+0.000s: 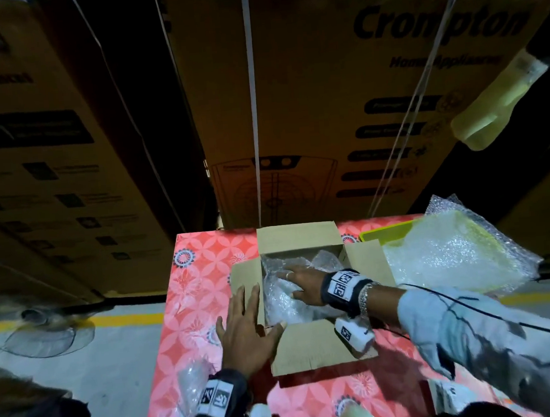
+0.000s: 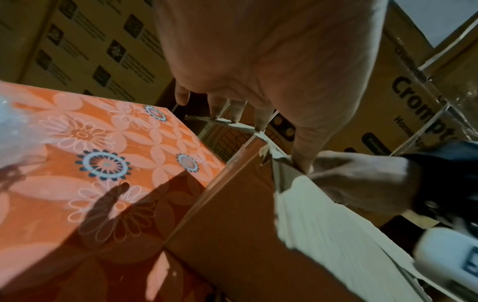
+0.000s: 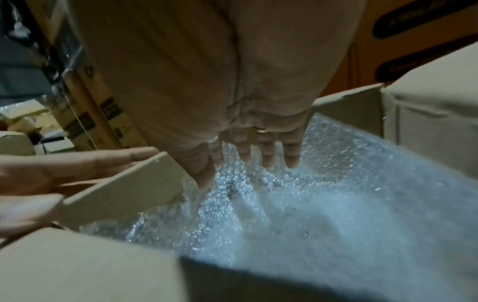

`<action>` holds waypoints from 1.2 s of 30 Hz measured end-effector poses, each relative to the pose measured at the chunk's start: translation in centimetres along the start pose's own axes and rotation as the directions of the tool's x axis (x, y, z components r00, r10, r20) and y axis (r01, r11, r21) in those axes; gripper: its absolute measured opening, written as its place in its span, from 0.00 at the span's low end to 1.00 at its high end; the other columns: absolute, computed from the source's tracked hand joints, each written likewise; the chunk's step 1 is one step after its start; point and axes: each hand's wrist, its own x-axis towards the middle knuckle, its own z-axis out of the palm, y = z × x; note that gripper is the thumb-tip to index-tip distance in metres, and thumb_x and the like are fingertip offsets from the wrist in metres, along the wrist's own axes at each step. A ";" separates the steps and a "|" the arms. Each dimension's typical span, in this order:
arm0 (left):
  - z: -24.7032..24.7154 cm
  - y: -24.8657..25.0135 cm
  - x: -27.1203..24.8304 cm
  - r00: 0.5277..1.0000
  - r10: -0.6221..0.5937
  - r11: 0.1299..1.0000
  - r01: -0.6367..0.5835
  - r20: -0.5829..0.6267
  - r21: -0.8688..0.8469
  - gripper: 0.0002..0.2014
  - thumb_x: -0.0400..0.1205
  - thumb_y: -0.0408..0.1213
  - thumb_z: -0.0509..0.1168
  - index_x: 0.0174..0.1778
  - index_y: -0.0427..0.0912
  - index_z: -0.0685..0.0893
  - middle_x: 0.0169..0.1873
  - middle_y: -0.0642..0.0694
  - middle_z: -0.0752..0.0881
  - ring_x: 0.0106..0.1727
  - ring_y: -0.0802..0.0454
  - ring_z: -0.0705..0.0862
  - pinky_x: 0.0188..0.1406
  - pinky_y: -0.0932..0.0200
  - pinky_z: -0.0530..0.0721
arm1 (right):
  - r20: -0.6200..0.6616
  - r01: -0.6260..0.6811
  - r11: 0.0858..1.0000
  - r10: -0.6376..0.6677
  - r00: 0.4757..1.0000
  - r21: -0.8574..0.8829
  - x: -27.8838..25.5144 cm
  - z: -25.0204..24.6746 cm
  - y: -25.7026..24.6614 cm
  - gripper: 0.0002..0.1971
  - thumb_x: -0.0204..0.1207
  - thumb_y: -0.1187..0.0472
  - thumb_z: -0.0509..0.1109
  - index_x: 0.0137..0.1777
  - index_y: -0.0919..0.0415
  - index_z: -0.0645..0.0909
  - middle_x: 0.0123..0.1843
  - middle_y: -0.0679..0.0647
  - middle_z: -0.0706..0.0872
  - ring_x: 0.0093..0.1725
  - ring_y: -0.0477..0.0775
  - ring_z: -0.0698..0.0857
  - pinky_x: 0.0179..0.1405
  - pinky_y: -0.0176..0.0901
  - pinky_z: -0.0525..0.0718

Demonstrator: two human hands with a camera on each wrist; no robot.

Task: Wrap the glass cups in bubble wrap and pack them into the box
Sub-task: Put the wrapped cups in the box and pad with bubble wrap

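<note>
Your right hand (image 1: 300, 280) inside open cardboard box (image 1: 297, 239), fingers spread flat on bubble-wrapped bundles (image 1: 282, 301). Your left hand (image 1: 247, 330) open too, pressing on box's left flap. Box sits on pink floral table (image 1: 200, 280). Loose bubble wrap sheets (image 1: 451, 250) piled right of box, over yellow-green tray (image 1: 384, 231). Big Crompton cartons (image 1: 356, 86) stacked behind table.

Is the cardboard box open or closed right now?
Open. The box has all its flaps folded outward, and bubble wrap shows inside. The right hand reaches in; the left hand touches the left flap.
</note>
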 end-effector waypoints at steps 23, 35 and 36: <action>1.6 -0.6 -0.3 0.999 -0.034 0.986 0.027 -0.039 -0.167 0.49 0.74 0.70 0.72 0.87 0.75 0.51 0.91 0.46 0.53 0.91 0.46 0.52 0.86 0.32 0.50 | 0.184 -0.275 0.946 0.305 0.935 -0.172 0.6 1.1 5.3 0.31 0.78 0.46 0.74 0.74 0.64 0.72 0.74 0.61 0.77 0.68 0.63 0.81 0.66 0.58 0.84; 1.4 -0.8 -0.2 0.999 -0.027 0.974 0.022 -0.020 -0.224 0.50 0.74 0.67 0.75 0.87 0.76 0.52 0.91 0.45 0.55 0.91 0.44 0.54 0.86 0.32 0.50 | 0.348 -0.280 0.957 0.288 0.892 -0.074 -4.9 2.8 3.1 0.44 0.85 0.28 0.41 0.57 0.66 0.86 0.63 0.65 0.88 0.57 0.61 0.88 0.66 0.57 0.81; 1.4 -0.7 -0.3 1.000 -0.022 0.973 0.018 -0.019 -0.228 0.50 0.73 0.68 0.75 0.87 0.76 0.52 0.91 0.45 0.55 0.91 0.44 0.54 0.86 0.33 0.50 | 0.365 -0.296 0.952 0.305 0.880 -0.079 -4.8 2.9 3.1 0.45 0.83 0.25 0.40 0.51 0.62 0.87 0.60 0.63 0.90 0.56 0.62 0.88 0.67 0.58 0.81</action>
